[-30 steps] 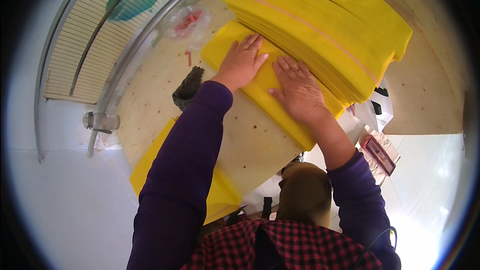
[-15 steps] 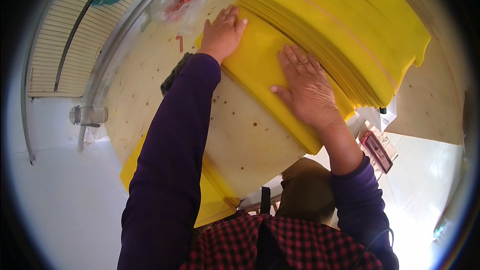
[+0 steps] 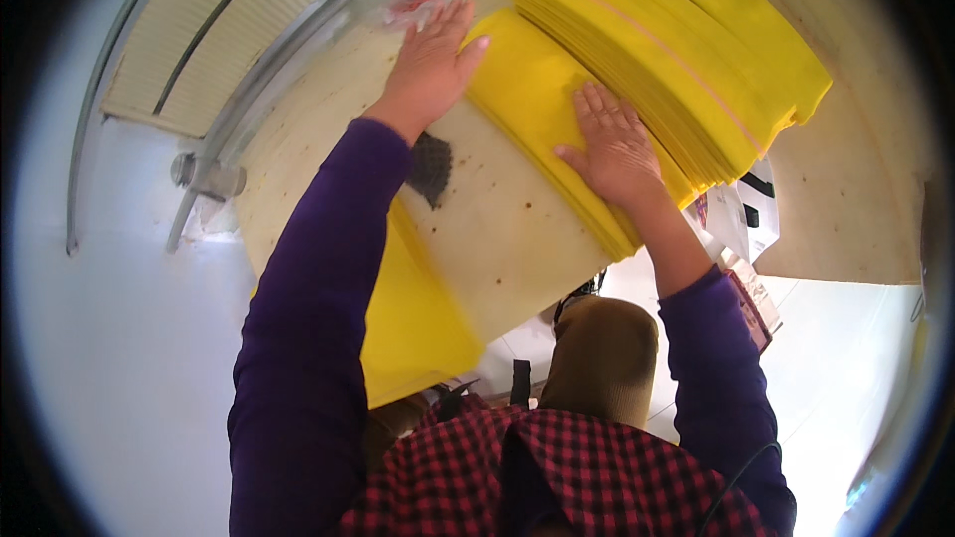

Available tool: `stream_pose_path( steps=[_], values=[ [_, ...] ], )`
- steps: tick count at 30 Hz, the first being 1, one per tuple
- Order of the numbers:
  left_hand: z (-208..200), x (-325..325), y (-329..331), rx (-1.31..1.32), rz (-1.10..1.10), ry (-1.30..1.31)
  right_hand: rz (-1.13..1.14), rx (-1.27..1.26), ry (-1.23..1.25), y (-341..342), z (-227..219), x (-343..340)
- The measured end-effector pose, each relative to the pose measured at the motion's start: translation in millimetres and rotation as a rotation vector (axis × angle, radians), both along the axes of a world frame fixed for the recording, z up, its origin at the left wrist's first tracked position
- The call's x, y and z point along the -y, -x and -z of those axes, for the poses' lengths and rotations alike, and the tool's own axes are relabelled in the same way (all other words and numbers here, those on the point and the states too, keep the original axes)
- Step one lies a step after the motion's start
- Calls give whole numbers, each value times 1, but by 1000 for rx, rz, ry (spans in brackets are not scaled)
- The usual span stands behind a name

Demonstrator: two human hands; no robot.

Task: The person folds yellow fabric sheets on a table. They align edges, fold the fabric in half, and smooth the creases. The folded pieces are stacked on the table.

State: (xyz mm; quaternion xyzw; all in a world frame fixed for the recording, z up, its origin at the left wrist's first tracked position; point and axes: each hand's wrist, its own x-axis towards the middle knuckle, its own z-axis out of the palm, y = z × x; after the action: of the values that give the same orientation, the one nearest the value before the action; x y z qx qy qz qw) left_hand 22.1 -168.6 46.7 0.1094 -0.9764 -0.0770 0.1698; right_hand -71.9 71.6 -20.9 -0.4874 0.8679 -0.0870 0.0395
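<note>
A folded piece of yellow sheet material (image 3: 527,80) lies slantwise on the pale, spotted tabletop (image 3: 497,219). On its nearer half rests my right hand (image 3: 617,147), palm down with fingers stretched out. My left hand (image 3: 428,65) is at the far left end of the folded piece, fingers extended and the thumb at its edge; nothing is in its grasp. Right behind the folded piece stands a thick stack of yellow sheets (image 3: 676,50) with a pink line along its top. Below my left wrist lies a dark textured piece (image 3: 430,169), partly hidden.
More yellow sheet material (image 3: 413,323) hangs over the table's near edge, partly behind my left sleeve. A clear plastic bag with something red (image 3: 418,0) lies beyond my left hand. A metal rail (image 3: 288,45) curves along the left, with a small cylindrical container (image 3: 211,177) near it.
My left hand has slid leftward, off the top of the folded piece to its end. My right hand stays flat on it. The whole view has shifted, showing more yellow material at the near edge.
</note>
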Motion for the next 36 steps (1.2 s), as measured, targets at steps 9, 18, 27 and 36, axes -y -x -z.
stream_pose_path(
  steps=[9, 18, 27, 36],
  values=[
    [-73, -60, -278, -137, -172, -22, -41, -105, -81, 3, -5, 2],
    [3, -121, -520, -226, -729, -138, -154, 43, 310, -13, -45, -49],
    [35, -176, -584, -363, -931, -310, -301, 286, 571, -147, -50, -53],
    [28, -205, -599, -446, -970, -297, -145, 793, 531, -224, -21, -48]
  ],
)
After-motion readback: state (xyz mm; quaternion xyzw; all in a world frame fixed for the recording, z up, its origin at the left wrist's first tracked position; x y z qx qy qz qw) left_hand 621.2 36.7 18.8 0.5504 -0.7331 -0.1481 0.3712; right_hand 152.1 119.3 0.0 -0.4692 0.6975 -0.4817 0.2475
